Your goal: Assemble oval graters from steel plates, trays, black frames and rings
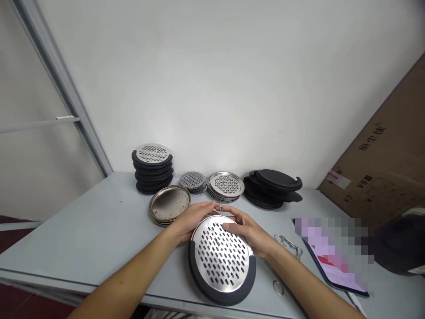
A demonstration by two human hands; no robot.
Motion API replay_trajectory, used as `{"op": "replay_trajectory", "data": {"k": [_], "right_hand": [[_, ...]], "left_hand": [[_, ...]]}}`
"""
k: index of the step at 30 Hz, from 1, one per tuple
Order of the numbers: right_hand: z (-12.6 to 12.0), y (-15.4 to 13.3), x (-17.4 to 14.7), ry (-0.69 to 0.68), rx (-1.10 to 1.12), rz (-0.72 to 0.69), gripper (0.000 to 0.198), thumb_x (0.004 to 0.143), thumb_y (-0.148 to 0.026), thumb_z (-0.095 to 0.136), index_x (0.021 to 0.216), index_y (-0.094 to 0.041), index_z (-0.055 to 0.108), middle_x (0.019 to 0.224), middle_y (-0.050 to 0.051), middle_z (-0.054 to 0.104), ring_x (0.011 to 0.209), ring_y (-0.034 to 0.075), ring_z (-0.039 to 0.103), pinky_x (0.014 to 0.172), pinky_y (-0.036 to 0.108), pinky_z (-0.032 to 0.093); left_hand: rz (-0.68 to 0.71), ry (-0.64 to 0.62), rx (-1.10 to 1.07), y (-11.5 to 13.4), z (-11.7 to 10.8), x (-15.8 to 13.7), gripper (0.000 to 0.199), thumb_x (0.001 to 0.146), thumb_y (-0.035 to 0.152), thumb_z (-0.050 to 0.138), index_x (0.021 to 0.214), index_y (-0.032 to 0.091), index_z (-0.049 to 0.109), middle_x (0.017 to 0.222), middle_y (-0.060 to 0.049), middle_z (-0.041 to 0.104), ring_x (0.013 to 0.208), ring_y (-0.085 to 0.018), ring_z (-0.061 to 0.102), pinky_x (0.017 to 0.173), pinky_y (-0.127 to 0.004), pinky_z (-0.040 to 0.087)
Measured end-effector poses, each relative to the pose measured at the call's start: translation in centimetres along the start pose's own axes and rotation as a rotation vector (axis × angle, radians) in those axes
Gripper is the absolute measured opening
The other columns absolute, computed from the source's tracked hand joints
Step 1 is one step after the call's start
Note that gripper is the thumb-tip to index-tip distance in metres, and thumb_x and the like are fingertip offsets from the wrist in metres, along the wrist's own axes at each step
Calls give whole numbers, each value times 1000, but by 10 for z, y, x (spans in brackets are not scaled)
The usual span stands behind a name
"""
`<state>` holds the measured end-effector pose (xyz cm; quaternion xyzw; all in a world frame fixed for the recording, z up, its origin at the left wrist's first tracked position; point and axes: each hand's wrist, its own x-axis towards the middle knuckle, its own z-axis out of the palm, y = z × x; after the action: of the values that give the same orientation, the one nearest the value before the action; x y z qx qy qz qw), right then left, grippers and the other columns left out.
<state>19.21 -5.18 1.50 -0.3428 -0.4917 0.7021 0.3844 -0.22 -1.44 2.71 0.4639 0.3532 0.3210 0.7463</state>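
Lower centre of the frame: the left hand and right hand grasp a perforated disc by its upper edge, apparently to steady it with a wire loop within finger reach.

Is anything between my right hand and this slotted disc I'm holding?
Nothing visible: the right hand rests directly on the slotted disc. A small metal loop is at the disc's top edge, near the fingers.
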Motion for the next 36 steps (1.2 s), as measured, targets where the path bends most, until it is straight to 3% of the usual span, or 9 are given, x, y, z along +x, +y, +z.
{"op": "replay_trajectory", "data": {"k": [6,11,21,31,36], "right_hand": [[2,-2,0,65,76,-21,53,76,-28,75,124,-24,54,97,5,69,81,20,68,74,34,52],[2,-3,1,93,127,0,53,78,-26,73,126,-24,51,102,7,69,86,24,69,76,37,53],[2,-3,1,144,40,-14,59,75,-30,75,129,-26,52,99,5,70,82,22,68,76,36,53],[-2,1,2,142,-81,-56,64,74,-34,77,131,-26,50,96,4,70,80,21,67,77,38,52],[-3,1,2,136,-100,-62,65,73,-34,78,131,-25,51,95,4,70,79,21,67,79,38,51]], "left_hand": [[-17,-157,219,15,-9,-20,56,77,39,74,128,23,56,105,-9,67,102,-23,62,86,-34,48],[7,-170,355,20,-9,-24,69,72,34,77,134,24,49,129,-10,59,118,-27,55,97,-39,45],[92,-218,415,15,-9,-18,63,72,32,78,130,23,55,126,-10,62,117,-29,57,99,-42,44],[72,-248,412,13,-8,-19,50,69,32,79,115,16,66,112,-12,69,105,-28,63,91,-39,47],[76,-249,434,12,-7,-19,50,69,28,79,116,17,66,110,-11,70,105,-28,63,90,-38,48]]}}
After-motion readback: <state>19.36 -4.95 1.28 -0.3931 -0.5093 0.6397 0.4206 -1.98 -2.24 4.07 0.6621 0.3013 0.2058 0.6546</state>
